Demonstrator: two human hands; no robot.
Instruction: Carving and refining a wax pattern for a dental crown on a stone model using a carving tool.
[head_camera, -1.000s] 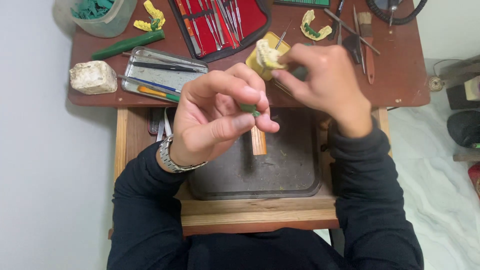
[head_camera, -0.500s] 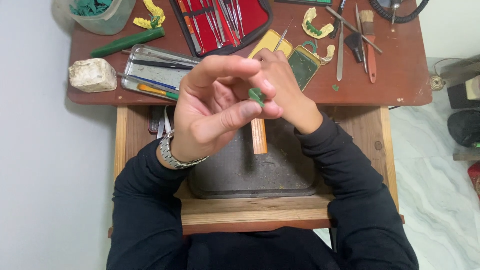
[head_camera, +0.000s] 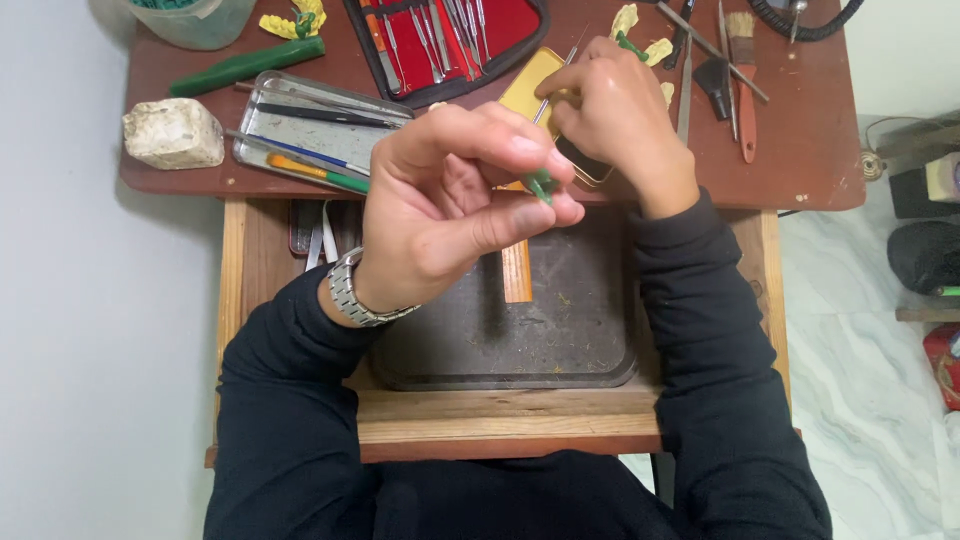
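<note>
Nearest to us, over the dark tray (head_camera: 560, 350) sunk in the pulled-out drawer, our left hand (head_camera: 450, 210) is closed in a pinch, thumb and fingers curled tight on a small green piece (head_camera: 541, 186) held up in the air. Our grip is only at the tips, so we judge a slip could drop it onto the tray or down past the wooden peg (head_camera: 517, 272) below. Farther out, on the brown bench (head_camera: 800, 150), our right hand (head_camera: 615, 110) rests half curled on a yellow tin (head_camera: 530, 85), fingertips around a thin metal tool (head_camera: 562, 72). Leaning there, we might tip the tin or knock the red tool case (head_camera: 500, 30) behind it.
</note>
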